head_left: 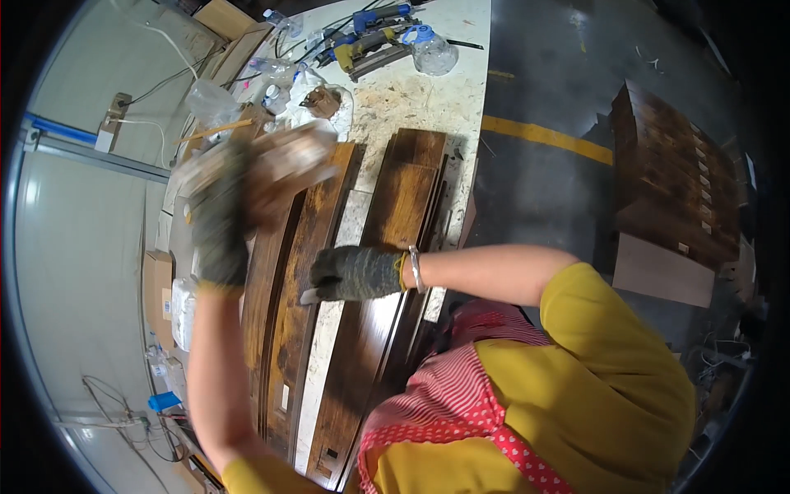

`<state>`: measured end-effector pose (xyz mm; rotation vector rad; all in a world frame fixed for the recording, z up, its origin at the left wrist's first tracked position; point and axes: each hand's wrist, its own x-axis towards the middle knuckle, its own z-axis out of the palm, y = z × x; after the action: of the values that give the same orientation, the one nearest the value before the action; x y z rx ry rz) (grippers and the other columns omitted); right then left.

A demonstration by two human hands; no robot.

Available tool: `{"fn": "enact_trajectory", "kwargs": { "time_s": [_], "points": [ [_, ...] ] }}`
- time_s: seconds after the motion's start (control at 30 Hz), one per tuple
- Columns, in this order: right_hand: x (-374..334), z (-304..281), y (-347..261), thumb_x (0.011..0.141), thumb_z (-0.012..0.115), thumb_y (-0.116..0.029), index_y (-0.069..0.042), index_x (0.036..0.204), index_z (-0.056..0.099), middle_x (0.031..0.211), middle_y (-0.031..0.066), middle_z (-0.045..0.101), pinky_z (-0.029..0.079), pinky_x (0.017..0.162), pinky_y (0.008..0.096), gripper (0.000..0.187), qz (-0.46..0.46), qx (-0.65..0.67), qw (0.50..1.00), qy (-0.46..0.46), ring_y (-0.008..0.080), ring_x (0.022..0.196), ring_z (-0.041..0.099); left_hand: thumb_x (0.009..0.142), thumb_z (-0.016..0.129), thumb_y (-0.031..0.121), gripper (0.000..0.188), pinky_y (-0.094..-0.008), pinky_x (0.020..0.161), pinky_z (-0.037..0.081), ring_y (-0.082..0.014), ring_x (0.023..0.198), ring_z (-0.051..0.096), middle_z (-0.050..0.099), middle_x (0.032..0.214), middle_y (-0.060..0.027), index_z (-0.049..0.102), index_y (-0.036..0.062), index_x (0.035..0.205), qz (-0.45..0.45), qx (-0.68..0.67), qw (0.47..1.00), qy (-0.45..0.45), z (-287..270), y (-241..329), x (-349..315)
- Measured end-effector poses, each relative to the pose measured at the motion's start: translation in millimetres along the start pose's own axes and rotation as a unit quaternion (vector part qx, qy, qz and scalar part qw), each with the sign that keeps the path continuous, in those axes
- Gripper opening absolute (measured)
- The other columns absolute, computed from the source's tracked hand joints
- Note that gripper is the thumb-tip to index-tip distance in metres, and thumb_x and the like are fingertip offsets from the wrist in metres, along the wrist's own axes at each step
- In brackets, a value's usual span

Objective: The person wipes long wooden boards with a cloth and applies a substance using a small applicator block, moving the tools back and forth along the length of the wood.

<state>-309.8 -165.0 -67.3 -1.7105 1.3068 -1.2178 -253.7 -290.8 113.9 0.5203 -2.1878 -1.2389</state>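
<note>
My left hand [220, 218], in a dark grey-green work glove, is raised over the far left part of the table. It grips a whitish-brown stained bundle [292, 160] that looks like a rag, but motion smears both. My right hand [354, 273], gloved alike with a yellow cuff, reaches in from the right. Its fingers stretch leftward over the gap between dark brown wooden boards [300, 247] on the left and another stack of boards [399, 202] on the right. Nothing shows in its fingers, and I cannot tell whether it touches the boards.
At the table's far end lie a yellow-and-black nail gun [366, 53], a blue power tool [380, 16] and a clear jug with a blue lid [432, 51]. A stained white plastic bag [329, 103] sits nearer. Brown panels [675, 169] are stacked on the floor at right.
</note>
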Motion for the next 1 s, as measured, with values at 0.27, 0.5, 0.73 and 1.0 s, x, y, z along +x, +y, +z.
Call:
{"fn": "enact_trajectory", "kwargs": {
  "time_s": [0.27,0.5,0.73,1.0],
  "points": [
    [2,23,18,0.094,0.063,-0.034,-0.001,0.090,0.058,0.088,0.0216,0.060,0.050,0.074,0.0429,0.034,-0.082,0.151,0.977,0.129,0.0347,0.076,0.056,0.088,0.072,0.033,0.044,-0.0449,0.098,0.049,-0.0397,0.109,0.063,0.068,0.115,-0.0177,0.065,0.0065,0.121,0.213,0.286,0.840,-0.408,215,-123,88],
    [-4,17,12,0.096,0.062,-0.025,0.001,0.090,0.062,0.077,0.0221,0.059,0.051,0.072,0.0405,0.026,-0.087,0.054,0.977,0.186,0.0344,0.070,0.056,0.088,0.072,0.033,0.035,-0.0431,0.092,0.052,-0.0344,0.102,0.066,0.068,0.119,-0.0149,0.068,0.0138,0.117,0.064,0.448,0.821,-0.348,209,-92,113],
    [-4,12,9,0.095,0.064,-0.026,0.000,0.101,0.065,0.101,0.0213,0.066,0.051,0.079,0.0423,0.027,-0.072,0.094,0.984,0.134,0.0327,0.087,0.063,0.093,0.062,0.041,0.042,-0.0456,0.094,0.052,-0.0348,0.104,0.066,0.067,0.114,-0.0192,0.062,0.0081,0.118,0.144,0.429,0.740,-0.498,223,-64,103],
    [-1,15,11,0.090,0.068,-0.027,-0.006,0.091,0.060,0.088,0.0178,0.057,0.050,0.075,0.0462,0.022,-0.048,0.073,0.993,0.085,0.0389,0.087,0.059,0.096,0.067,0.033,0.028,-0.0375,0.079,0.056,-0.0227,0.086,0.069,0.072,0.096,-0.0117,0.067,0.0090,0.110,-0.033,0.157,0.983,-0.087,125,-29,112]
  ]
}}
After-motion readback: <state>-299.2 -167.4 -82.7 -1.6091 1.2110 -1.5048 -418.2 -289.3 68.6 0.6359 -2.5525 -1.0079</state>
